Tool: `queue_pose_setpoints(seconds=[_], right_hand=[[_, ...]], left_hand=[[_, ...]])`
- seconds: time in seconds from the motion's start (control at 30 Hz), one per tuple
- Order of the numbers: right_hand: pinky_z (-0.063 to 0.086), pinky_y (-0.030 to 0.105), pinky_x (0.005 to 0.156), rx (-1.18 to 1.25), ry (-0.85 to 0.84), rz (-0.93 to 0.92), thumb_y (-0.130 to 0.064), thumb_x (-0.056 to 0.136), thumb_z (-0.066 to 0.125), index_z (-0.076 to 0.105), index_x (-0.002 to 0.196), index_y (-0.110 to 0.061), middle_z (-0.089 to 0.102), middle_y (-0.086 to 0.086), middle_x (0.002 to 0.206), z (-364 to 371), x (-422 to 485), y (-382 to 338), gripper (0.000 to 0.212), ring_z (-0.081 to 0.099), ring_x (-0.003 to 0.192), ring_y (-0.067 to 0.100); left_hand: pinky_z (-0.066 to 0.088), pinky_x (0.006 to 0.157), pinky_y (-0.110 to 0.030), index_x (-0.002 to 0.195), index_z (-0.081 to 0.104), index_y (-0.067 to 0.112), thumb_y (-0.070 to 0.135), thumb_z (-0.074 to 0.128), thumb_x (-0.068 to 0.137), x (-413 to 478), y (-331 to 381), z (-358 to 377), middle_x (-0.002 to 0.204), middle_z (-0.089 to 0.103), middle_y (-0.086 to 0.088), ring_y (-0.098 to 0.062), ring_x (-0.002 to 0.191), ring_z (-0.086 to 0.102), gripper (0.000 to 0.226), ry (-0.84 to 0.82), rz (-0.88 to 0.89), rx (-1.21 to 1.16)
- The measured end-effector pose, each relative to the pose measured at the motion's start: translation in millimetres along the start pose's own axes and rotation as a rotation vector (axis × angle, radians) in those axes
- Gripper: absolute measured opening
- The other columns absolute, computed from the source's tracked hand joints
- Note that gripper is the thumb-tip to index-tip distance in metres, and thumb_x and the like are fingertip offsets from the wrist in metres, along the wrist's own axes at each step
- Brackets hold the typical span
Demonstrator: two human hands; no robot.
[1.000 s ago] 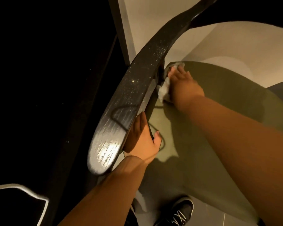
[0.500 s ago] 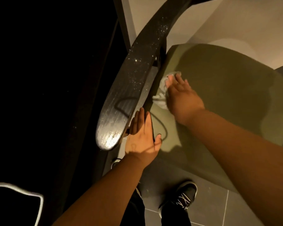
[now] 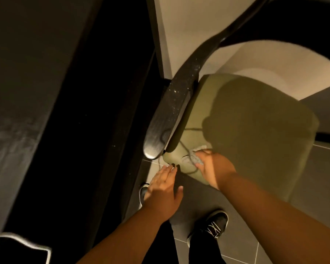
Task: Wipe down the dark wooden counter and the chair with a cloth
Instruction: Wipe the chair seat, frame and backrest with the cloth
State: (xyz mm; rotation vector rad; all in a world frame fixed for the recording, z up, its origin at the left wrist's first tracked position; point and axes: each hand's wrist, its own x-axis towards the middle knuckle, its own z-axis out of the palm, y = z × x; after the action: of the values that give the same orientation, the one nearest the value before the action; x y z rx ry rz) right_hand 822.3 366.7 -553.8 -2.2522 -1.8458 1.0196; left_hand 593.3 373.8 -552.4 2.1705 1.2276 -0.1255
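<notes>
The chair has an olive-green padded seat (image 3: pixel 251 119) and a dark curved wooden armrest (image 3: pixel 171 111) speckled with dust. My right hand (image 3: pixel 213 166) presses a pale grey cloth (image 3: pixel 194 158) onto the seat's near front corner, fingers curled over it. My left hand (image 3: pixel 164 189) hovers flat with fingers apart just below that corner, over the floor, holding nothing. The dark wooden counter (image 3: pixel 27 103) fills the left side of the view, its top dim and faintly streaked.
Grey floor tiles (image 3: pixel 312 176) lie under the chair. My two black shoes (image 3: pixel 215 223) stand just in front of the seat. A cream wall (image 3: pixel 179 25) rises behind the armrest. A dark object with a pale outline (image 3: pixel 19 244) sits at the bottom left.
My right hand has dragged the cloth from the seat's rear edge by the armrest to its front corner. My left hand came off the armrest and dropped lower. The view tilted toward the floor.
</notes>
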Motion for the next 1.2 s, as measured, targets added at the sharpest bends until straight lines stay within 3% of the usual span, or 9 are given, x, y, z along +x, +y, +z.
queue_pose_setpoints(seconds=[0.13,0.27,0.43,0.57,0.63,0.7,0.8,1.0,1.2], right_hand=[[0.046,0.033,0.102,0.015,-0.026,0.104,-0.044,0.103,0.056,0.052,0.149,-0.021,0.063,0.009,0.140,-33,-23,-27,0.052,0.060,0.126,0.031],[0.051,0.037,0.099,0.105,0.063,0.098,-0.067,0.098,0.035,0.060,0.141,-0.025,0.069,0.005,0.130,-64,-45,-59,0.065,0.065,0.117,0.027],[0.042,0.014,0.089,0.399,0.254,0.118,-0.033,0.110,0.039,0.059,0.141,-0.011,0.060,0.005,0.133,-116,-52,-123,0.043,0.062,0.113,0.028],[0.036,0.030,0.106,0.187,0.403,-0.100,-0.042,0.105,0.032,0.061,0.139,-0.006,0.061,0.015,0.134,-121,-32,-153,0.057,0.056,0.121,0.031],[0.036,0.040,0.117,0.087,0.327,-0.164,-0.044,0.105,0.031,0.052,0.147,-0.007,0.053,0.014,0.148,-116,-19,-159,0.060,0.046,0.135,0.030],[0.015,0.045,0.129,-0.037,0.206,-0.177,-0.046,0.106,0.027,0.034,0.159,-0.013,0.030,0.009,0.166,-105,-8,-155,0.063,0.019,0.156,0.029],[-0.014,0.039,0.126,-0.138,0.132,-0.231,-0.043,0.105,0.025,0.018,0.164,-0.016,0.008,0.005,0.173,-89,2,-145,0.065,-0.013,0.158,0.024],[-0.012,0.039,0.127,-0.275,0.105,-0.225,-0.040,0.109,0.022,0.006,0.165,-0.013,-0.004,0.006,0.173,-109,52,-137,0.064,-0.015,0.158,0.024],[0.007,0.048,0.128,-0.192,0.247,-0.186,-0.048,0.104,0.036,0.031,0.160,-0.010,0.022,0.015,0.168,-111,52,-136,0.068,0.009,0.158,0.034]], left_hand=[[0.026,0.122,-0.027,0.157,0.042,0.022,0.047,0.045,0.102,-15,13,-61,0.161,0.043,0.002,-0.016,0.148,0.038,0.061,-0.059,-0.033,-0.053],[0.042,0.110,-0.032,0.147,0.054,0.026,0.048,0.044,0.105,-23,17,-116,0.142,0.058,0.005,-0.015,0.130,0.054,0.048,0.017,-0.088,-0.045],[0.047,0.078,-0.031,0.115,0.062,0.025,0.042,0.046,0.106,-20,23,-165,0.114,0.055,0.007,-0.014,0.096,0.059,0.025,0.141,-0.285,-0.146],[0.042,0.070,-0.024,0.116,0.060,0.025,0.038,0.042,0.109,-6,29,-179,0.112,0.056,0.006,-0.006,0.086,0.055,0.023,0.243,-0.399,-0.313],[0.045,0.073,-0.025,0.119,0.059,0.026,0.039,0.039,0.110,3,29,-177,0.115,0.057,0.006,-0.005,0.089,0.056,0.025,0.250,-0.398,-0.367],[0.041,0.074,-0.020,0.125,0.058,0.026,0.037,0.038,0.111,9,32,-168,0.119,0.056,0.006,-0.002,0.090,0.053,0.027,0.221,-0.403,-0.437],[0.041,0.082,-0.025,0.139,0.052,0.024,0.039,0.037,0.111,13,32,-149,0.131,0.057,0.000,-0.009,0.100,0.055,0.035,0.206,-0.394,-0.495],[0.041,0.084,-0.027,0.139,0.049,0.024,0.045,0.036,0.110,23,15,-130,0.125,0.060,0.000,-0.016,0.107,0.059,0.038,0.263,-0.332,-0.498],[0.052,0.093,-0.039,0.132,0.050,0.028,0.045,0.039,0.107,34,-2,-126,0.120,0.062,0.000,-0.018,0.105,0.062,0.033,0.241,-0.275,-0.440]])
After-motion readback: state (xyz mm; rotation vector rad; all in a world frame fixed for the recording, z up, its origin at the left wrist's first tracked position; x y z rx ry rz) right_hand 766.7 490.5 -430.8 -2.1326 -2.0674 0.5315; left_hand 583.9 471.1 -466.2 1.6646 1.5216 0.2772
